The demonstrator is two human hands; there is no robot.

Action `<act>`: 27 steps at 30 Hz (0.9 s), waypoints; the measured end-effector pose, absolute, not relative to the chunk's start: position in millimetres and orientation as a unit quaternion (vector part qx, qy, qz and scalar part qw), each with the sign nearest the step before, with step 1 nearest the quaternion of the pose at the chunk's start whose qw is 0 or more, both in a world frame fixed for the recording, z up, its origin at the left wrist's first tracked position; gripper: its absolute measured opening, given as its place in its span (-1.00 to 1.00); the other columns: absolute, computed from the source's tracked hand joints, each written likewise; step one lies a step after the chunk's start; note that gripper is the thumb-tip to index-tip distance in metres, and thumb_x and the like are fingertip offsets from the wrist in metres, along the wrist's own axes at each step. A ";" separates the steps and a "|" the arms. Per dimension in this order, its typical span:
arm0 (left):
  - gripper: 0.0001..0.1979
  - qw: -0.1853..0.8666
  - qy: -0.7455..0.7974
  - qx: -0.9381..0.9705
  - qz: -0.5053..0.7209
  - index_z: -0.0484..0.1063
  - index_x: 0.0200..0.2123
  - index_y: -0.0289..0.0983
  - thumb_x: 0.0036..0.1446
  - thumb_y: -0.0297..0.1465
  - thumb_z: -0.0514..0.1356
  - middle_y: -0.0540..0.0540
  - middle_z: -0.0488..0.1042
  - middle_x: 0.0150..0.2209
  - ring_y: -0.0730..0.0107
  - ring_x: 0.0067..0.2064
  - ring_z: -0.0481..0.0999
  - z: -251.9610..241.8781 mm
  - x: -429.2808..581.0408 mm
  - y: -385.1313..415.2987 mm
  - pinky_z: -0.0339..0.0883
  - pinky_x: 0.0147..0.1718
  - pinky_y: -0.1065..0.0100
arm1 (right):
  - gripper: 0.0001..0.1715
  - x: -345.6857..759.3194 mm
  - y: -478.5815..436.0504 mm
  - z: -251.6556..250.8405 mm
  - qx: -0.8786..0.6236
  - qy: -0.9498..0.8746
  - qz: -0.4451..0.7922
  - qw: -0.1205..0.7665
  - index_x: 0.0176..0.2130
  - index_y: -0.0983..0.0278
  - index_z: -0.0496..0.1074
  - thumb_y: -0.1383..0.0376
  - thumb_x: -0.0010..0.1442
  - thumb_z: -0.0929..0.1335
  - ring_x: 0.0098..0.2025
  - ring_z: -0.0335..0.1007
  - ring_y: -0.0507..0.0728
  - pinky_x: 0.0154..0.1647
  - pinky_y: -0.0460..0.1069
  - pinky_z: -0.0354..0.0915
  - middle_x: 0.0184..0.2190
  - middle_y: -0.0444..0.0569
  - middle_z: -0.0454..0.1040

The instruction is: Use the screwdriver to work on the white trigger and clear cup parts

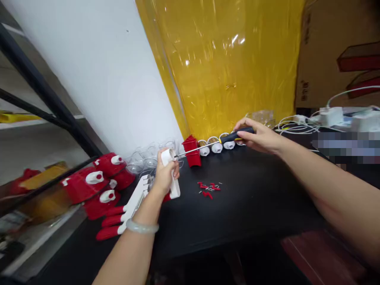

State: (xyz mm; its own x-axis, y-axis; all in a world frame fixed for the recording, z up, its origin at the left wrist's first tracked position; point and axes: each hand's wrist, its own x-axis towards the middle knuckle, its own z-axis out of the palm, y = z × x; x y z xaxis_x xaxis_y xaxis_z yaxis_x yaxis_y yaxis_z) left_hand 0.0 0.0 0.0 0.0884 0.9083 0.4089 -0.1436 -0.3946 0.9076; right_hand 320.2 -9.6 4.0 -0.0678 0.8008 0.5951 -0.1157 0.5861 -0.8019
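Observation:
My left hand [164,174] is wrapped round a white plastic handle [175,188], its wide end up above the dark table. In my right hand [258,136] is a screwdriver [230,137] with a dark blue and yellow grip. Its long shaft runs left, and the tip meets the wide end of the handle, at or in an opening; the exact contact is too small to tell. On the table to the right of the handle lie small red plastic pieces [208,194] and several little screws [209,189].
Red housings [101,182] with white spouts and several white-and-red handles [124,217] lie at left. Clear plastic cups [145,158] stand behind my left hand. Red parts [192,152] and white round parts [216,145] line the wall. White cables [299,122] and adapters [331,116] sit far right.

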 end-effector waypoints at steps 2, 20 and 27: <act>-0.39 0.443 0.333 0.586 0.591 0.10 -0.04 -0.11 -0.23 -0.48 0.22 0.26 0.31 -0.58 0.58 -0.73 0.11 -1.6 3.4 -1.9 0.02 -0.74 0.53 | -0.50 321.5 -7.9 5.0 -0.293 -0.622 0.375 0.622 -0.30 0.18 0.40 -0.10 0.01 0.54 -0.44 0.43 0.08 -0.46 -0.02 0.35 -0.41 -0.08 0.48; -0.39 0.377 0.365 0.612 0.592 0.12 -0.01 -0.13 -0.20 -0.47 0.18 0.27 0.28 -0.62 0.55 -0.72 0.13 -3.5 2.5 0.5 0.08 -0.72 0.49 | -0.44 330.2 1.0 0.7 -0.412 -0.703 0.241 0.528 -0.39 0.20 0.40 -0.23 0.16 0.38 -0.57 0.19 0.04 -0.51 -0.02 0.14 -0.62 -0.15 0.32; -0.40 0.389 0.358 0.601 0.599 0.10 -0.04 -0.12 -0.22 -0.49 0.17 0.26 0.29 -0.59 0.55 -0.71 0.14 0.3 2.6 -1.3 0.09 -0.73 0.50 | -0.57 329.9 9.0 -8.2 -0.392 -0.692 0.213 0.568 -0.24 0.19 0.47 -0.09 0.12 0.44 -0.36 0.36 0.11 -0.27 0.06 0.31 -0.34 -0.06 0.48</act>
State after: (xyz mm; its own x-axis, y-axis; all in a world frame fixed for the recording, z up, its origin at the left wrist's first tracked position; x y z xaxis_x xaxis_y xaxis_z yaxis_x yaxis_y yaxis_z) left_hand 2.6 -1.3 0.3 0.0264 0.8969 0.4415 -0.0357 -0.4405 0.8970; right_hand 329.9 9.0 -8.2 -0.0479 0.7836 0.6194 0.3004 0.6027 -0.7393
